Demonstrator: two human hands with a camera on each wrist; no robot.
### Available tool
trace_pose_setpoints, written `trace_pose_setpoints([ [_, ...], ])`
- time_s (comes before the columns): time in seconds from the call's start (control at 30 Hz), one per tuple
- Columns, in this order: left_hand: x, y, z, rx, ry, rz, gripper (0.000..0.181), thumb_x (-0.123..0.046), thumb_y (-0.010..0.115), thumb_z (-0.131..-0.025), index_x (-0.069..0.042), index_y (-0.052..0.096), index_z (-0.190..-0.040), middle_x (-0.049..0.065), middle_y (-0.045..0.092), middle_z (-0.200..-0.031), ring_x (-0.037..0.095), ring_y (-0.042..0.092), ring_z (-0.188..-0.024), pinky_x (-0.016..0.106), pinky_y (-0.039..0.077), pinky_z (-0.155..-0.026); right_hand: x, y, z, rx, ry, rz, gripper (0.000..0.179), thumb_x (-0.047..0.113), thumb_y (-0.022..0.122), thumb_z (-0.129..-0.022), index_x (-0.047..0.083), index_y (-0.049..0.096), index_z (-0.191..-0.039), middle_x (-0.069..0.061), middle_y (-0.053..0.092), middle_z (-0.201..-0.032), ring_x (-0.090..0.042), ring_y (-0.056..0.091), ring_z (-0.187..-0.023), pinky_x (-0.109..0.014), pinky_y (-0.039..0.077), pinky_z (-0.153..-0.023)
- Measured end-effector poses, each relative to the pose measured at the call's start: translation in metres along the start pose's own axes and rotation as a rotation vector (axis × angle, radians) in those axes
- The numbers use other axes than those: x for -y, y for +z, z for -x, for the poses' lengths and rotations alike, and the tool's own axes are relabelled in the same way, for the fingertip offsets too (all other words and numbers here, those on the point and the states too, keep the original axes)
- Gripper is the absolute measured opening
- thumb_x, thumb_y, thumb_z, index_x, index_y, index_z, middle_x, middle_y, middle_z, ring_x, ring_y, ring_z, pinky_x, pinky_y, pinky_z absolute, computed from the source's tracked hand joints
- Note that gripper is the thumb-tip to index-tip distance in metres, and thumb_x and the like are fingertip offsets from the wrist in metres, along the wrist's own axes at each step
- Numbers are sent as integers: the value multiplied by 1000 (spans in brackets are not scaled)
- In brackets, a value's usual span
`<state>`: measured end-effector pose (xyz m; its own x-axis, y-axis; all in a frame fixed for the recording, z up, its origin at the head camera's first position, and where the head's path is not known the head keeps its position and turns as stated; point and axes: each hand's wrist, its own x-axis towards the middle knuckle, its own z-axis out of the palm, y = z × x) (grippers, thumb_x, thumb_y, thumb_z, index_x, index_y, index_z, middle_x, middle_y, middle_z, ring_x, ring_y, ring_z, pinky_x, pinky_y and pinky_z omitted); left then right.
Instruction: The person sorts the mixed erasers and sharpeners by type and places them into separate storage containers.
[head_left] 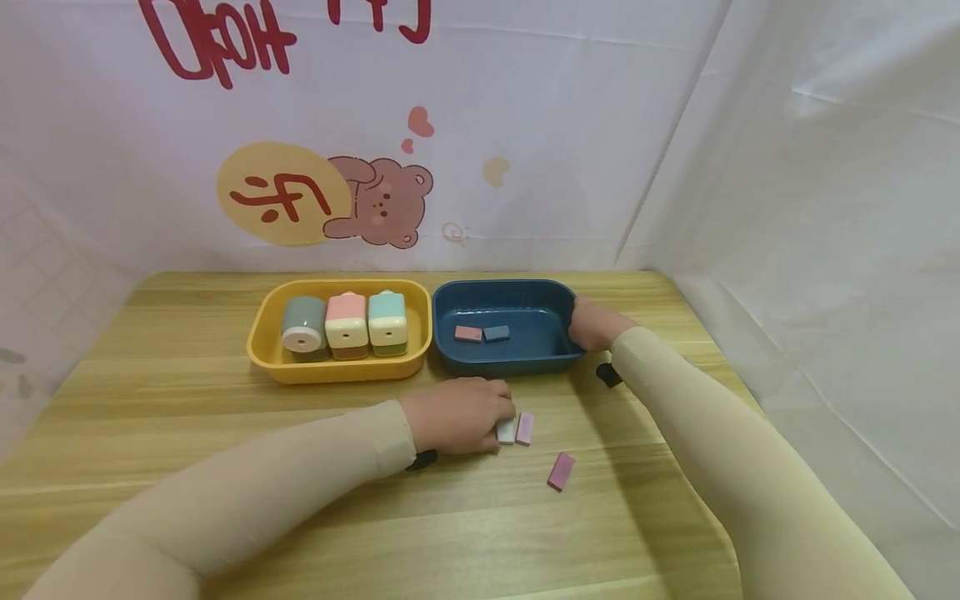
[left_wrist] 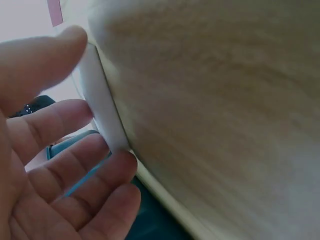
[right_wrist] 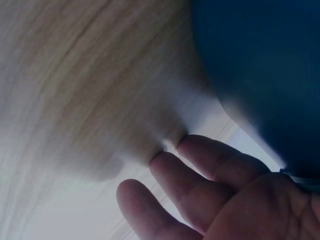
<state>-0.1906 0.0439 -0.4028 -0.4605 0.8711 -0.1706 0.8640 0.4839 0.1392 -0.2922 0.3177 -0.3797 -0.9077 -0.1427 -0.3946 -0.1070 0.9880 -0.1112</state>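
My left hand [head_left: 457, 415] is down at the table, thumb and fingertips round a small white eraser [head_left: 506, 431]. In the left wrist view the thumb is at one end of the white eraser [left_wrist: 102, 100] and the fingers are along its side and other end. A pale pink eraser [head_left: 525, 428] lies right beside it, and a darker pink eraser [head_left: 561, 472] lies nearer me. My right hand [head_left: 596, 323] holds the right end of a dark blue bin [head_left: 510, 367] at its rim, several fingers [right_wrist: 185, 182] outside, close to the table; its thumb is hidden.
Inside the blue bin lie a pink eraser [head_left: 468, 334] and a blue eraser [head_left: 497, 333]. Left of it stands a yellow bin [head_left: 352, 372] with a grey [head_left: 303, 321], a pink [head_left: 347, 325] and a light-blue pencil sharpener [head_left: 387, 323]. Behind hangs a printed white cloth [head_left: 562, 167].
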Motion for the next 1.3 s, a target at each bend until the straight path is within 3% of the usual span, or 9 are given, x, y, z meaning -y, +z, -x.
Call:
trace_pose_setpoints([
  [0.23, -3, -1, -4, -13, -39, 20, 35, -40, 75, -97, -19, 73, -125, -1, 63, -121, 14, 58, -97, 29, 54, -92, 1, -1, 3, -3, -2, -10, 58, 10, 39, -98, -27, 26, -140, -32, 61, -116, -32, 63, -88, -44, 54, -87],
  [0.47, -4, -3, -4, -7, -48, 50, 34, -40, 76, -96, -19, 73, -123, 0, 63, -124, 14, 59, -100, 29, 53, -96, -1, -1, 2, -2, -14, 3, 58, 10, 39, -98, -29, 26, -139, -34, 57, -121, -32, 63, -89, -45, 54, -88],
  [0.83, -4, -2, -5, 13, -69, 75, 34, -39, 75, -97, -20, 72, -125, -1, 66, -126, 14, 59, -106, 31, 52, -102, -1, -3, 4, 6, 5, -4, 55, 10, 39, -99, -26, 28, -138, -25, 59, -108, -30, 62, -84, -40, 54, -79],
  [1.3, -5, -2, -4, -21, -72, 56, 37, -35, 75, -96, -20, 68, -129, -1, 65, -113, 15, 58, -99, 31, 53, -96, 2, -3, 4, -4, 12, -22, 54, 10, 39, -97, -24, 30, -138, -22, 58, -104, -30, 62, -85, -40, 53, -80],
])
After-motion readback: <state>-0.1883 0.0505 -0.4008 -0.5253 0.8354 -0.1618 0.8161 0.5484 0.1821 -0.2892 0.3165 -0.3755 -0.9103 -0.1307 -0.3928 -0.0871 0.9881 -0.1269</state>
